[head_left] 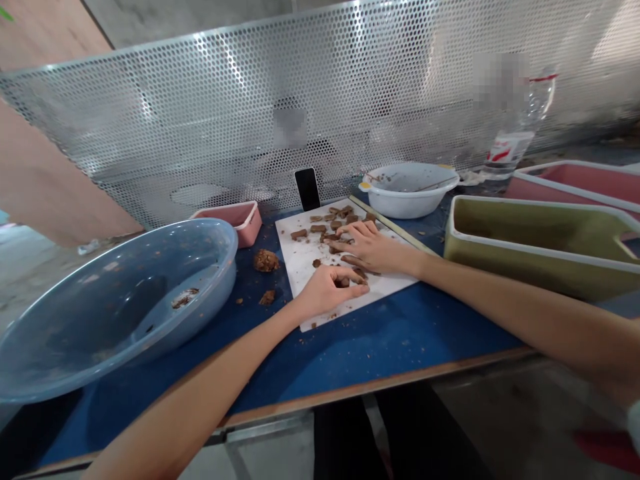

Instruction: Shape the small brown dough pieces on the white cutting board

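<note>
A white cutting board [300,263] lies on the blue table, with several small brown blocks [320,228] scattered on its far half. My left hand [327,290] rests on the board's near part, its fingers pinched around one brown piece [343,283]. My right hand [367,245] lies flat on the board just beyond, fingers spread over the brown pieces and touching them. A lump of brown paste [265,260] sits on the table just left of the board.
A large blue plastic basin [115,303] fills the left. A pink tub [235,217], a propped black phone [307,189], a white bowl [409,189], a plastic bottle [515,137], an olive tray [545,237] and a pink tray [580,180] line the perforated metal screen [225,107].
</note>
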The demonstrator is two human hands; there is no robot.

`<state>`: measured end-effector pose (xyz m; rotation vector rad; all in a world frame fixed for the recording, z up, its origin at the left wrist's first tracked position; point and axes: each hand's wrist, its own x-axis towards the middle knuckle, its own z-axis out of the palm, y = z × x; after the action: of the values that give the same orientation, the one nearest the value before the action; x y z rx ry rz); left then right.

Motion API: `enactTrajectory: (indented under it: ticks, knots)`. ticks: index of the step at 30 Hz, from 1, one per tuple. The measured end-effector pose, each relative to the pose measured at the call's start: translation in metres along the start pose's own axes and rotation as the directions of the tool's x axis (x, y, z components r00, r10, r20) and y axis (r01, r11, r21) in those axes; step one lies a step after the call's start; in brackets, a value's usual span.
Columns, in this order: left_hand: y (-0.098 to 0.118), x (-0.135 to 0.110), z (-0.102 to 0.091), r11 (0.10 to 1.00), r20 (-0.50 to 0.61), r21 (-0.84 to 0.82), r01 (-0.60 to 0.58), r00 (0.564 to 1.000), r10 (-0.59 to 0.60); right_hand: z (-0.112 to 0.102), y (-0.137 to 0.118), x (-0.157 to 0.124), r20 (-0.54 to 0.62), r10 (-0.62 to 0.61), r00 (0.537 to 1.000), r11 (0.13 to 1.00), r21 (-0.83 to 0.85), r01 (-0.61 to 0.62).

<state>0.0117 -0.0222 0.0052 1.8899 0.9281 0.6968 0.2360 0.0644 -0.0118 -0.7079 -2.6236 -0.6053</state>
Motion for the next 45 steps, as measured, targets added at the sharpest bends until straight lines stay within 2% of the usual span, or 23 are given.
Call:
enactTrajectory:
  ticks: [7,17,29,36,45]
  knots:
    - [-0.002,0.001,-0.001,1.0,-0.002,-0.018,0.001,1.0,-0.001,0.0,0.0,-0.002,-0.007,0.003,1.0,0.999,-0.045,-0.003]
    - [-0.004,0.001,-0.001,1.0,-0.005,-0.008,0.001,1.0,-0.001,-0.005,0.0,-0.001,0.072,-0.029,0.997,0.999,-0.017,0.03]
    - [-0.005,0.001,-0.001,1.0,-0.002,-0.021,0.002,1.0,-0.002,-0.005,-0.002,0.0,0.057,0.006,0.998,0.999,0.04,-0.008]
    - [-0.008,0.0,-0.002,1.0,0.006,-0.001,0.002,1.0,-0.002,-0.005,-0.006,0.0,-0.008,0.177,0.984,0.984,0.027,-0.177]
    - [-0.001,-0.001,-0.002,0.999,0.017,-0.001,0.038,0.999,-0.038,-0.012,-0.009,0.001,0.126,0.139,0.982,0.984,0.096,-0.152]
